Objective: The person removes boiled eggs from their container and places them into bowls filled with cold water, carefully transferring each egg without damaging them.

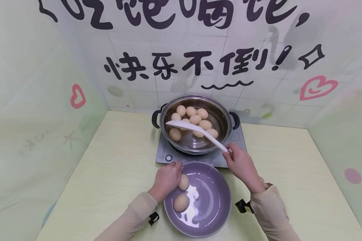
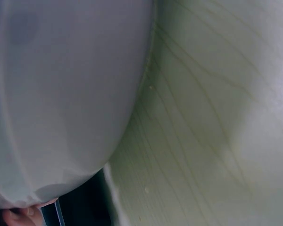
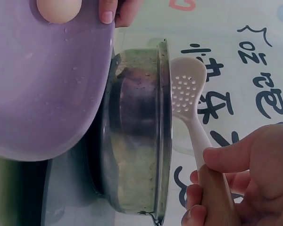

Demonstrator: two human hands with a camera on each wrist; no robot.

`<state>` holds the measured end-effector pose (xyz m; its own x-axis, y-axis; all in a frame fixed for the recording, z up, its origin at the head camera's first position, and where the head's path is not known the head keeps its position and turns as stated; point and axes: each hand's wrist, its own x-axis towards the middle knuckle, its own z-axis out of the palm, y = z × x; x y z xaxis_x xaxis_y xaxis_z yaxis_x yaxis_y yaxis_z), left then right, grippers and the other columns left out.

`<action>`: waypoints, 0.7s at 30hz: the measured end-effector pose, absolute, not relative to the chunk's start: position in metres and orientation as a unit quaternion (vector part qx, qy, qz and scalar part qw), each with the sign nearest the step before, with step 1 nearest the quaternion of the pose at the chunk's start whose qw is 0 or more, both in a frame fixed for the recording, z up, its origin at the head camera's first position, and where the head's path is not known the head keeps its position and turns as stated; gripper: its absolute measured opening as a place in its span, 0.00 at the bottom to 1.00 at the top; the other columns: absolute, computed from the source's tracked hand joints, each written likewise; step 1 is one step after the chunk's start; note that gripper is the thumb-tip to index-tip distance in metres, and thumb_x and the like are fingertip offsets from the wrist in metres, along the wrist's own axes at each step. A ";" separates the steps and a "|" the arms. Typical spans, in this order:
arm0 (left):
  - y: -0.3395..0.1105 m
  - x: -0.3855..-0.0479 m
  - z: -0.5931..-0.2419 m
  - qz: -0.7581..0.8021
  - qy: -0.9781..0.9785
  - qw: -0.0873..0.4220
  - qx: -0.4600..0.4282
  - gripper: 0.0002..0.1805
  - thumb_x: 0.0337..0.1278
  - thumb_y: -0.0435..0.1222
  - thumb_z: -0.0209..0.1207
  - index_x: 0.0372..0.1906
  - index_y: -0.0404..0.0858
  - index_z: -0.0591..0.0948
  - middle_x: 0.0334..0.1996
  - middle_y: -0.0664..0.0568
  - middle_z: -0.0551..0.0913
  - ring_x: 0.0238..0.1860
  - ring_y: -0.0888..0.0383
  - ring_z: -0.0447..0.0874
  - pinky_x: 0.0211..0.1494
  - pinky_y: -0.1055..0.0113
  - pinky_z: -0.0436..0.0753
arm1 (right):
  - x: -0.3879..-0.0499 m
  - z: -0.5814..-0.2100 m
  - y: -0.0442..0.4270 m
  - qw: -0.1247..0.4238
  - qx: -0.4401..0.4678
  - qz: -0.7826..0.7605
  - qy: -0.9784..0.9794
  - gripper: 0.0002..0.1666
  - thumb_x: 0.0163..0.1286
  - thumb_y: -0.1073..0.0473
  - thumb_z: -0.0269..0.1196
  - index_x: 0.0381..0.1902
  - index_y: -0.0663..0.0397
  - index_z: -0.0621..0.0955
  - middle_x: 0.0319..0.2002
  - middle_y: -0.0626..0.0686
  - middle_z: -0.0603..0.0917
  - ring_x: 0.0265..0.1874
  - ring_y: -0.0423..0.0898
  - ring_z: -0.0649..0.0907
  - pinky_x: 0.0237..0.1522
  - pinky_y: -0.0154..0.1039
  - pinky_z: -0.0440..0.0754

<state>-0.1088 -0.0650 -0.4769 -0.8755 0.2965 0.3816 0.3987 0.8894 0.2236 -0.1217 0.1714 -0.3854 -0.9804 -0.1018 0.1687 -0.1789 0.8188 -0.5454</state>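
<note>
My right hand (image 1: 240, 164) grips the wooden handle (image 3: 216, 195) of a white slotted spoon (image 1: 193, 127), its perforated head (image 3: 186, 87) held over the steel pot (image 1: 196, 147). No egg shows on the spoon. Several brown eggs (image 1: 195, 119) lie in liquid in the pot. At the near side, my left hand (image 1: 166, 179) holds the rim of a purple bowl (image 1: 212, 214), with fingertips (image 3: 107, 16) over its edge in the right wrist view. Two eggs rest in the bowl's left side, the far egg (image 1: 184, 182) close by that hand and the other egg (image 1: 181, 203) nearer me.
The pot stands on a flat grey cooktop (image 1: 163, 155), with a black handle (image 1: 155, 119) on either side. Beneath everything is a pale wooden table (image 1: 114, 160). A printed wall covering (image 1: 132, 97) closes off the back and both sides.
</note>
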 end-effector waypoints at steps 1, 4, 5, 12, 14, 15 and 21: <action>-0.065 -0.109 -0.477 -0.150 -0.957 0.170 -0.182 0.06 0.55 0.38 0.57 0.30 0.39 0.76 0.18 0.49 0.75 0.16 0.51 0.76 0.15 0.60 0.71 | -0.122 -0.386 0.171 0.065 0.076 0.289 -0.952 0.04 0.62 0.63 0.58 0.35 0.57 0.76 0.12 0.46 0.66 0.12 0.42 0.65 0.16 0.37 0.62; -0.065 -0.109 -0.476 -0.150 -0.956 0.173 -0.182 0.06 0.54 0.38 0.57 0.29 0.39 0.76 0.18 0.49 0.74 0.16 0.51 0.76 0.15 0.61 0.71 | -0.120 -0.388 0.169 0.057 0.080 0.281 -0.955 0.03 0.62 0.62 0.58 0.34 0.56 0.75 0.12 0.46 0.66 0.11 0.42 0.65 0.15 0.37 0.62; -0.065 -0.108 -0.477 -0.151 -0.956 0.175 -0.182 0.06 0.54 0.38 0.57 0.29 0.39 0.76 0.18 0.49 0.74 0.15 0.51 0.76 0.15 0.61 0.71 | -0.120 -0.388 0.169 0.056 0.080 0.279 -0.955 0.03 0.62 0.62 0.58 0.34 0.56 0.75 0.12 0.46 0.66 0.11 0.42 0.65 0.15 0.37 0.62; -0.065 -0.108 -0.479 -0.147 -0.954 0.184 -0.185 0.06 0.54 0.38 0.58 0.29 0.39 0.76 0.18 0.50 0.75 0.15 0.52 0.76 0.15 0.61 0.71 | -0.115 -0.389 0.168 0.043 0.071 0.260 -0.962 0.04 0.63 0.61 0.57 0.35 0.55 0.76 0.13 0.46 0.67 0.11 0.43 0.66 0.15 0.37 0.62; -0.065 -0.109 -0.479 -0.146 -0.954 0.184 -0.184 0.06 0.54 0.38 0.58 0.29 0.39 0.77 0.18 0.49 0.75 0.15 0.52 0.76 0.15 0.61 0.71 | -0.114 -0.388 0.169 0.037 0.068 0.253 -0.964 0.04 0.63 0.61 0.57 0.36 0.54 0.76 0.13 0.46 0.67 0.11 0.43 0.66 0.14 0.37 0.61; -0.065 -0.109 -0.479 -0.146 -0.954 0.184 -0.184 0.06 0.54 0.38 0.58 0.30 0.39 0.77 0.18 0.49 0.75 0.15 0.52 0.76 0.15 0.61 0.71 | -0.113 -0.388 0.169 0.034 0.066 0.251 -0.965 0.04 0.64 0.60 0.56 0.35 0.54 0.76 0.13 0.46 0.67 0.11 0.43 0.66 0.14 0.37 0.61; -0.065 -0.109 -0.479 -0.145 -0.956 0.178 -0.183 0.06 0.54 0.38 0.58 0.30 0.39 0.77 0.18 0.49 0.75 0.15 0.52 0.76 0.15 0.62 0.71 | -0.109 -0.385 0.175 0.022 0.058 0.227 -0.972 0.04 0.63 0.59 0.56 0.35 0.53 0.77 0.13 0.47 0.67 0.12 0.43 0.66 0.14 0.38 0.61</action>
